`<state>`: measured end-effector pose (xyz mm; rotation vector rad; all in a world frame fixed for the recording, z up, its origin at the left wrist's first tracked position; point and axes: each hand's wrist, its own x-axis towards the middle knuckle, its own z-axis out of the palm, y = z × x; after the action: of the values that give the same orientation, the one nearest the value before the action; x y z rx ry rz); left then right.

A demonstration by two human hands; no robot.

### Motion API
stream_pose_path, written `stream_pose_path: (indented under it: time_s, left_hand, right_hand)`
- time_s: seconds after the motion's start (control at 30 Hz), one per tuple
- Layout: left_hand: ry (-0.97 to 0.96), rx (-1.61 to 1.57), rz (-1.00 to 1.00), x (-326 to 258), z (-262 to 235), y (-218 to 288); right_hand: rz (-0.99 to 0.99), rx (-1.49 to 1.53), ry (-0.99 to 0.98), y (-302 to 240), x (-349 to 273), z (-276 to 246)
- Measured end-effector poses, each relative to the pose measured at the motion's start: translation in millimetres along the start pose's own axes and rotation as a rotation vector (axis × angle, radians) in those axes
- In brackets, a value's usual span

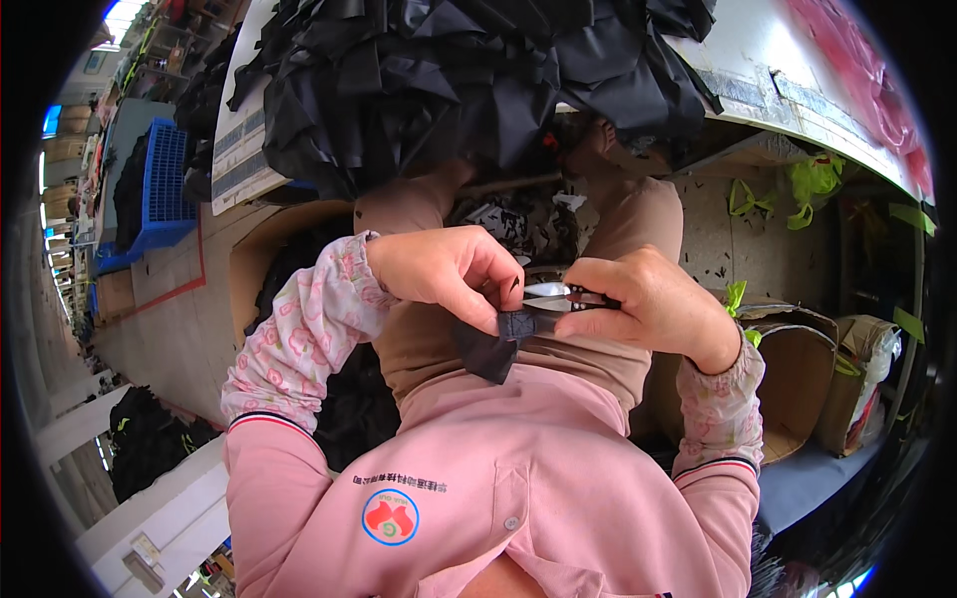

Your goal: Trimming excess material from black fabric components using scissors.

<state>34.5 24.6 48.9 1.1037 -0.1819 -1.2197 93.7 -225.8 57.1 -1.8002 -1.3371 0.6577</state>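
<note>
My left hand [446, 271] pinches a small black fabric piece [485, 351] over my lap. A stitched square patch shows near its upper right end, beside my fingertips. My right hand [646, 304] is closed around thread snips [548, 302], whose silvery blades point left, close to the stitched end of the fabric. Whether the blades touch the cloth I cannot tell. In front of me a large heap of black fabric pieces [429, 90] covers much of the white table [244, 149] and hangs over its near edge.
Below the table, scraps [513, 224] lie between my legs. An open cardboard box [254, 259] stands at the left, with a blue crate [167, 189] beyond. Cardboard boxes [797, 384] and yellow-green strips [817, 177] are at the right. Pink plastic [862, 65] lies on the far right tabletop.
</note>
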Motion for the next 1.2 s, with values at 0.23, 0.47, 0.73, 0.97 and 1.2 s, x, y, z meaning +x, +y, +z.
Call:
stream_pose_path:
  time_s: [0.23,0.47,0.73,0.97,1.2]
  left_hand:
    - [0.476,-0.041,0.310,-4.2,14.6,-10.2]
    - [0.697,-0.115,0.591,4.1,22.7,-14.6]
    - [0.649,-0.001,0.631,2.8,20.8,-14.2]
    - [0.656,0.058,0.609,2.1,23.4,-15.9]
    - [0.701,0.009,0.545,7.3,33.5,-9.9]
  right_hand:
    - [0.181,0.031,0.350,-5.8,-6.9,17.3]
    - [0.114,-0.161,0.527,-16.3,7.9,39.4]
    - [0.160,-0.102,0.492,-13.8,7.9,34.1]
    - [0.281,0.062,0.355,-13.3,3.3,30.2]
    - [0.162,-0.082,0.502,-16.6,9.3,37.7]
